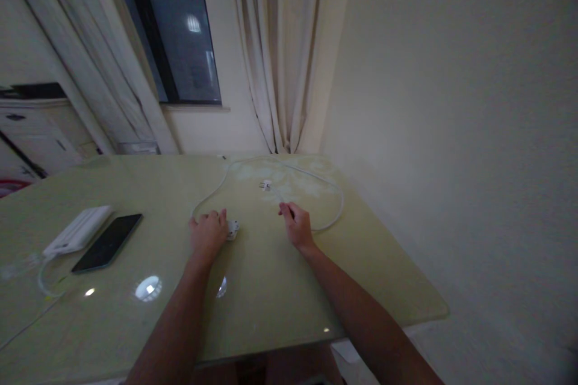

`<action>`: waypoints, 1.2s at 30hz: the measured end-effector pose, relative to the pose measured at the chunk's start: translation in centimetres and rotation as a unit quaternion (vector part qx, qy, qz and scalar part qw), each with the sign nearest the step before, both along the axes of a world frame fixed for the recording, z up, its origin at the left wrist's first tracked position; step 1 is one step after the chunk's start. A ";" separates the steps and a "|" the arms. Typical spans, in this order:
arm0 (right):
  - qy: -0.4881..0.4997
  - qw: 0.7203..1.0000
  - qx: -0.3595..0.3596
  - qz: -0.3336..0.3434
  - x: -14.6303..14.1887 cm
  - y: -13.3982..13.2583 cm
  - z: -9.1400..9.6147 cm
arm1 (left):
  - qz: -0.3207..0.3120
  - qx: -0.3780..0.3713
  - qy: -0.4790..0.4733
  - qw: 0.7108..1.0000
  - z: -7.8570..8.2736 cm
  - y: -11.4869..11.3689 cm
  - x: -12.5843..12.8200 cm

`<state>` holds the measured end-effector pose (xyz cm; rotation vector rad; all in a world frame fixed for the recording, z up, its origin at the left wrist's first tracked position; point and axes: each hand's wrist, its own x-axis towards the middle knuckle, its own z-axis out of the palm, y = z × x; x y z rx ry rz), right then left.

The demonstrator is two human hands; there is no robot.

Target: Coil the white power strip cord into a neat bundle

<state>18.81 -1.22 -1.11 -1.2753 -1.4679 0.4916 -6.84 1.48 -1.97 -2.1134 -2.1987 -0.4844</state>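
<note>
My left hand [209,233] rests over a small white block with dark slots, which looks like an extension socket [233,230]; only its right end shows past my fingers. My right hand [296,225] is closed around the white cord [342,201], a short way from the plug [266,186]. The plug lies on the tabletop with its metal prongs pointing left. From my right hand the cord loops out to the right, runs along the far side of the table and comes round to my left hand.
The glossy pale-green table [253,313] reflects lamp light. At left lie a black phone [107,243] and a white oblong device [79,230] with a white cable [43,283]. A wall [428,132] borders the table's right side; curtains [280,54] hang behind it.
</note>
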 end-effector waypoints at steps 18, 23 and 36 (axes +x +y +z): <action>0.191 0.981 0.015 -0.016 0.8 0.9 0.3 | -0.121 0.183 -0.336 0.916 1.6 -1.0 3.6; 0.164 0.981 -0.011 0.098 0.2 0.0 0.7 | -0.260 0.093 -0.579 0.767 2.0 -4.9 8.3; 0.216 0.942 -0.050 0.252 -0.9 -1.6 1.2 | -0.226 -0.066 -0.646 0.726 1.1 -5.1 11.4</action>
